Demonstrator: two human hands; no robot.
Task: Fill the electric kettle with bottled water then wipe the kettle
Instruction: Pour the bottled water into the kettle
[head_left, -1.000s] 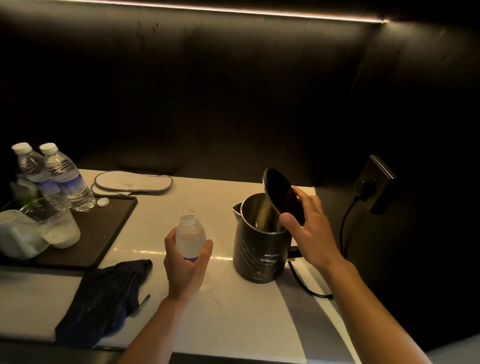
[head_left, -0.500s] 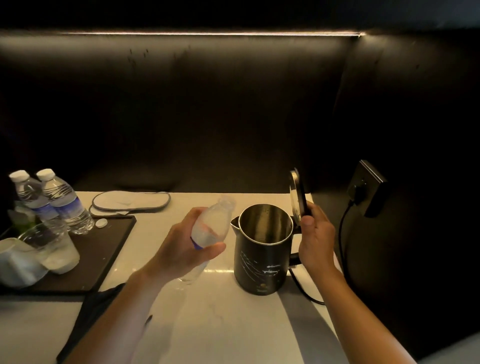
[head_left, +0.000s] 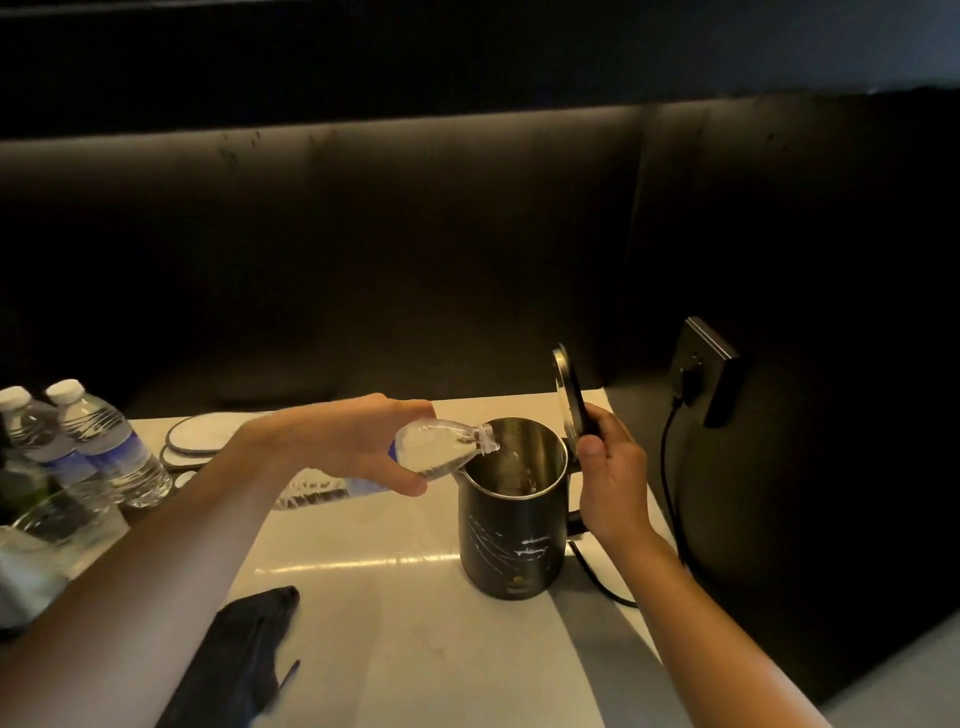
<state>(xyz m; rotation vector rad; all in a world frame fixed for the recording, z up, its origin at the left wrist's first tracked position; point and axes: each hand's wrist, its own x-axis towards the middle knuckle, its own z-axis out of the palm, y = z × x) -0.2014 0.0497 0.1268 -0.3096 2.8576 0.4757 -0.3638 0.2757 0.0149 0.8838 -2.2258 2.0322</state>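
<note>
My left hand (head_left: 358, 441) grips the tipped bottle (head_left: 436, 454), its mouth over the rim of the kettle (head_left: 511, 525) near the surface's (head_left: 415, 649) right edge. My right hand (head_left: 610, 483) pinches the raised lid (head_left: 569, 400). Open room lies in front; the cloth (head_left: 244, 660) is cut off below.

Tray (head_left: 132, 514), wall socket (head_left: 704, 371), coasters (head_left: 208, 439)

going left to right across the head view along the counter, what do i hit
two capped water bottles → left hand → tilted open bottle → kettle → raised kettle lid → right hand → power cord → wall socket
</note>
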